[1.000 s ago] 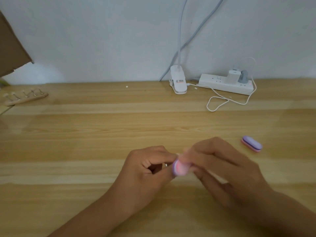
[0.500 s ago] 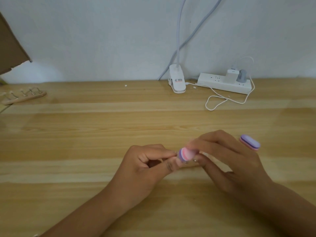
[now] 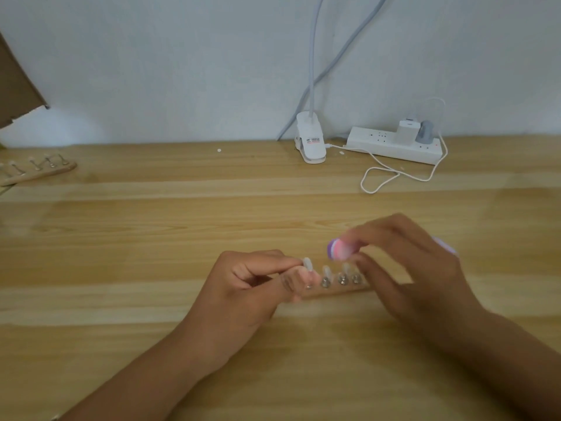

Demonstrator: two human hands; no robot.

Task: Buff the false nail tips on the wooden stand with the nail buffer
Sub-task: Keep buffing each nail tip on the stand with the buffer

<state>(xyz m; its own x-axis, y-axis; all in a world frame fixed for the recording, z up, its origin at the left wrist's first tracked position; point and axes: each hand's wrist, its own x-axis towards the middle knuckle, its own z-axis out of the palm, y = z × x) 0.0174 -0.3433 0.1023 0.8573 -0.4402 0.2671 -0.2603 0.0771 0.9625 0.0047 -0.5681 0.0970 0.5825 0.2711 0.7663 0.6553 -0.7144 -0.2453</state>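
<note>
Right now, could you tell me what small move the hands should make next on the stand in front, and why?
Probably lower the pink-and-purple nail buffer onto the clear false nail tip at the left end of the near wooden stand. The left hand pinches that tip steady, while the right hand holds the buffer raised just above the row, touching no tip.

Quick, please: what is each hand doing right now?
Left hand: pinching a nail tip on the stand.
Right hand: holding the buffer.
</note>
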